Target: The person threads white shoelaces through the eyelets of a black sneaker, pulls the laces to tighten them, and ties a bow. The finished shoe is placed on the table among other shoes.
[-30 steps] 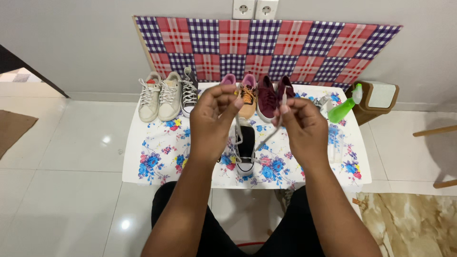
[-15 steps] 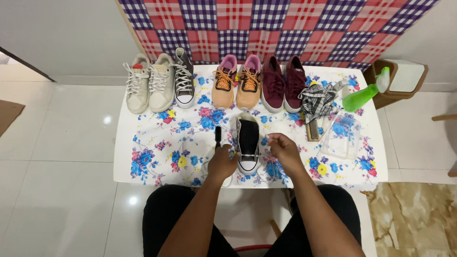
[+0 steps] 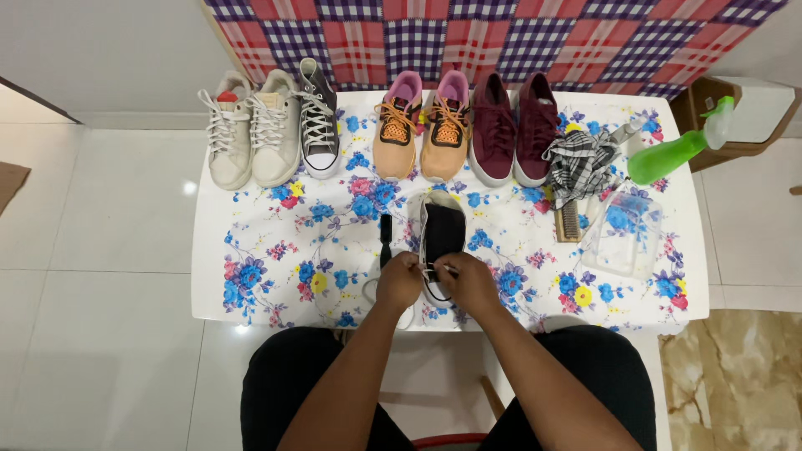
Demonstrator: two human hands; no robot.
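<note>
**Both hands at the lace of the black shoe**

The black shoe [image 3: 441,238] lies near the front edge of the tabletop [image 3: 276,276], toe pointing away from the person, white sole rim visible around it. A white lace [image 3: 436,272] crosses its near end.

The left hand [image 3: 399,280] is closed, fingertips pinched on the lace at the left side of the shoe. The right hand [image 3: 469,284] is closed likewise, fingertips pinched on the lace at the right side. The two hands sit close together over the near end of the shoe; whether they touch each other cannot be told.

A black stick-shaped item [image 3: 386,240] lies just left of the shoe; its kind cannot be told.

The tabletop carries a white cloth with a floral print. Along its far edge stands a row of shoes, toes toward the person, left to right: a white pair [image 3: 249,138], one grey high-top [image 3: 317,117], an orange-and-pink pair [image 3: 422,125], a maroon pair [image 3: 514,125].

To the right of the maroon pair lies a checked rag [image 3: 581,163]. A brush [image 3: 568,219] lies below it, beside a clear plastic tub [image 3: 625,232]. A green spray bottle [image 3: 672,152] lies tilted at the far right corner.

Behind the tabletop hangs a plaid cloth [image 3: 501,38]
</note>
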